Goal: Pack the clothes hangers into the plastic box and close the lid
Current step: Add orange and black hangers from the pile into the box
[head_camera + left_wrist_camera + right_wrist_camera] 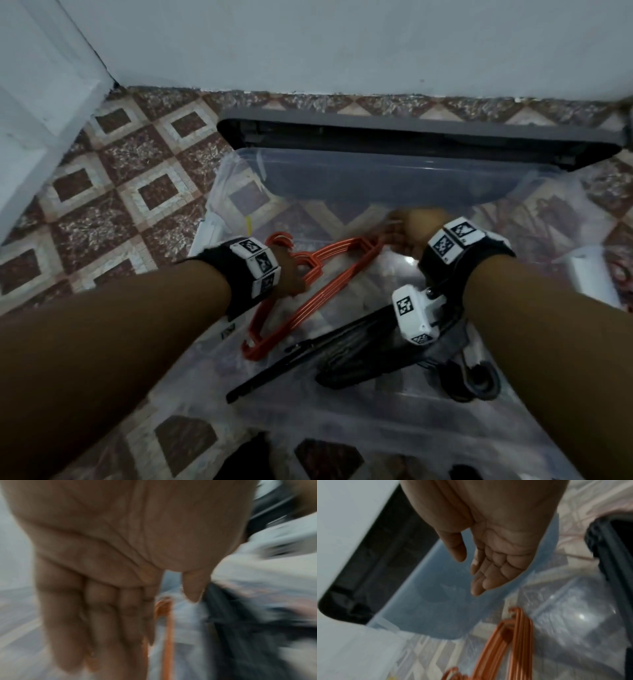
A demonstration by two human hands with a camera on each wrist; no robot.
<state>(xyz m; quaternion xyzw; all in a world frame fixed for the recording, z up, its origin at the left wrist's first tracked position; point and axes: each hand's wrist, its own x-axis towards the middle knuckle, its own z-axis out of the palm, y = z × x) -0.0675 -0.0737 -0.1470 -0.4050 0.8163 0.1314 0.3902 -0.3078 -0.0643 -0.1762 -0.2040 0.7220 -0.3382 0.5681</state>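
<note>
A clear plastic box (376, 185) stands open on the tiled floor. Its dark grey lid (411, 126) leans against the wall behind it. Inside lies a bundle of orange hangers (329, 270), with several black hangers (359, 353) nearer to me. My left hand (291, 274) is over the neck of the orange bundle; the blurred left wrist view shows its fingers (102, 615) straight, with the orange hangers (169, 635) just beyond. My right hand (407, 233) hovers by the bundle's far shoulder, fingers (488, 572) straight, clear of the orange hangers (513, 642).
A white wall (342, 44) rises behind the box, and a white door frame (37, 102) stands at the left. Patterned tiles (113, 178) surround the box. White latches (212, 226) sit on the box's sides. Dark shapes (250, 459) lie at the near edge.
</note>
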